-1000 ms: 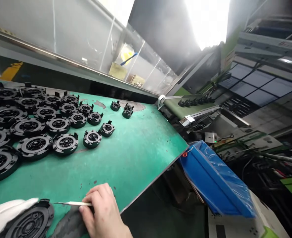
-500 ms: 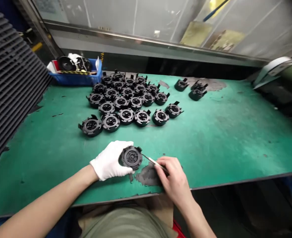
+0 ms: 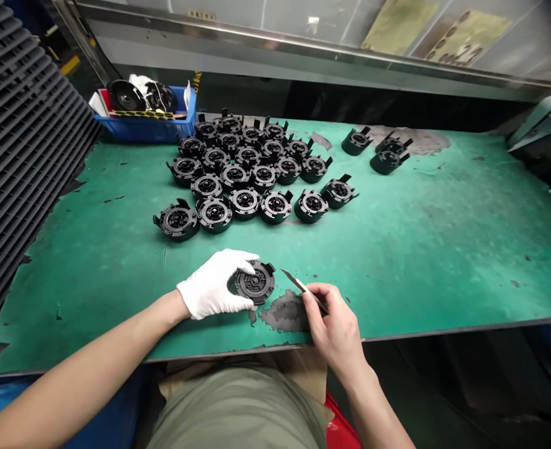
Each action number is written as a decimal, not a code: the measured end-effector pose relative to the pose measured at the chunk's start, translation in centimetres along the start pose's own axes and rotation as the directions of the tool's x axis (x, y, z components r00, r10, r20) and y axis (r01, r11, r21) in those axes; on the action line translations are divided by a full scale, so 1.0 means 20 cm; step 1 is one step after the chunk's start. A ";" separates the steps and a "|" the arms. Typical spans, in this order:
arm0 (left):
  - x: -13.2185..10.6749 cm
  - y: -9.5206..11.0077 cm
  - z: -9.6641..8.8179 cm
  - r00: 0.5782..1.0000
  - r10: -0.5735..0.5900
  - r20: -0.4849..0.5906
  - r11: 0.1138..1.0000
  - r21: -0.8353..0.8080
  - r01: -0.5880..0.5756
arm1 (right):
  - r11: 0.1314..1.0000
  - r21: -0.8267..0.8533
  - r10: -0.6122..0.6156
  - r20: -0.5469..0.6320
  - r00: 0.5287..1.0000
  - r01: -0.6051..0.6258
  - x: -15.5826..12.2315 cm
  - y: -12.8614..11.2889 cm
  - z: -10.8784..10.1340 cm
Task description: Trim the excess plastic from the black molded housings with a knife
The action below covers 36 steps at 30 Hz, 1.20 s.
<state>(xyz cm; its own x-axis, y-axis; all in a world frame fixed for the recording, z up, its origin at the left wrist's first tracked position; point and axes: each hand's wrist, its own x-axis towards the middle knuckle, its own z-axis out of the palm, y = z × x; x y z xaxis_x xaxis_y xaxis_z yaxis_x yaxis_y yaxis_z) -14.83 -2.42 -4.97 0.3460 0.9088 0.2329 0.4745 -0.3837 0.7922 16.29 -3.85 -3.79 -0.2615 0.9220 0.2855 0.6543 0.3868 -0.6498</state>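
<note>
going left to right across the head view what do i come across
dark slatted rack → blue bin → gloved left hand → held black round part → thin bladed tool → bare right hand → first yellowish sheet → second yellowish sheet

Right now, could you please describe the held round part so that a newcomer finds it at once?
On the green table, look nearer than the cluster of black parts. There the white-gloved left hand grips the round part. Unlike its neighbours, which rest on the table, it alone is held.
</note>
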 end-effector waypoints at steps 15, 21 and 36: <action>-0.01 0.04 0.01 1.000 0.006 0.006 1.000 0.003 -0.006 | 0.895 0.296 0.254 0.278 0.926 -0.335 0.20 -0.18 0.08; 0.00 0.04 0.02 0.997 0.075 0.012 0.997 0.012 -0.075 | 0.969 0.171 0.064 0.515 0.855 -0.175 0.38 -0.16 0.02; -0.02 0.00 0.04 0.995 -0.100 -0.014 0.993 -0.069 0.099 | 0.943 0.178 0.222 0.288 0.931 -0.280 0.20 -0.10 0.07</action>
<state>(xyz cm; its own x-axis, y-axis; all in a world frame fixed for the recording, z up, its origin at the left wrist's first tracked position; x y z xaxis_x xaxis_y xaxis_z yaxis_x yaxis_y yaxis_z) -14.28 -2.88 -5.52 0.2855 0.9449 0.1601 0.4492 -0.2795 0.8486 12.92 -0.79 -2.42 -0.3025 0.9496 -0.0815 0.5638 0.1093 -0.8187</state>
